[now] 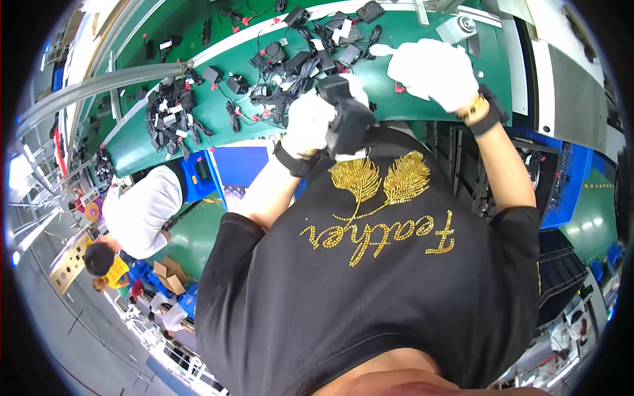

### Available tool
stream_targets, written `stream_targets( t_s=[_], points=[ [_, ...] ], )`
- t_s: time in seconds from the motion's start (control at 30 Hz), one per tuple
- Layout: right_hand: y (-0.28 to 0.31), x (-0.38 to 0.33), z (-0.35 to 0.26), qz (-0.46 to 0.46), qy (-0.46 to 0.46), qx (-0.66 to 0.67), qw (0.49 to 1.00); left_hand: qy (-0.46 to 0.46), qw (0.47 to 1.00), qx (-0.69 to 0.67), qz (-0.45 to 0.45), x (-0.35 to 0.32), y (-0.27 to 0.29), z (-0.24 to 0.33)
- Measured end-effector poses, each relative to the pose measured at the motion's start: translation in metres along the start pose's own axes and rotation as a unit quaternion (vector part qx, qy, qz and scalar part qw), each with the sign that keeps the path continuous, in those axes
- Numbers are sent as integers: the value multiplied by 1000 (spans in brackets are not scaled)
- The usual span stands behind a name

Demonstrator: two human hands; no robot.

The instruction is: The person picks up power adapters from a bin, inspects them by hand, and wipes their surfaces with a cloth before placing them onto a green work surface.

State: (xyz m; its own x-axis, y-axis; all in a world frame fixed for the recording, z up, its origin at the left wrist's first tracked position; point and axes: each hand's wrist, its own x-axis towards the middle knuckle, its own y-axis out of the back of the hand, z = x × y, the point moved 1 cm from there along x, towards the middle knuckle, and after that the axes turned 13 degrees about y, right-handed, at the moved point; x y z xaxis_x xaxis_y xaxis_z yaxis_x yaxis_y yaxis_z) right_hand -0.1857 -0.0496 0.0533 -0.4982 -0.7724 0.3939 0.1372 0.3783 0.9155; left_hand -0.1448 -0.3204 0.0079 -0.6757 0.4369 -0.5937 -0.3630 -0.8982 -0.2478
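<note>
My left hand [308,123], in a white glove, is closed around a black box-shaped device [350,122] in front of my chest. The device has a blocky, stepped outline, and its finer details are blurred. My right hand [432,74], also gloved in white, is over the right part of the green table. One of its fingers stretches out to the left, and nothing shows in its grip. Left of it lies a heap of black adapters with coiled cables [300,65], with white tags and small red pieces among them.
The green table [218,122] runs across in front of me, with another pile of black cabled adapters [173,112] on its left. A metal rail [125,77] crosses at the left. A white device with a round lens-like part [462,26] stands at the back right. A co-worker [142,211] sits at the left.
</note>
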Motion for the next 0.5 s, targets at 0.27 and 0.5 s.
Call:
stream_targets(
  t_s=[0.27,0.5],
  points=[
    [-65,-14,12,72,-271,82,956,38,970,-235,36,8,-30,48],
    [-28,68,-67,124,-291,169,933,-91,977,-164,102,37,-50,65]
  ],
)
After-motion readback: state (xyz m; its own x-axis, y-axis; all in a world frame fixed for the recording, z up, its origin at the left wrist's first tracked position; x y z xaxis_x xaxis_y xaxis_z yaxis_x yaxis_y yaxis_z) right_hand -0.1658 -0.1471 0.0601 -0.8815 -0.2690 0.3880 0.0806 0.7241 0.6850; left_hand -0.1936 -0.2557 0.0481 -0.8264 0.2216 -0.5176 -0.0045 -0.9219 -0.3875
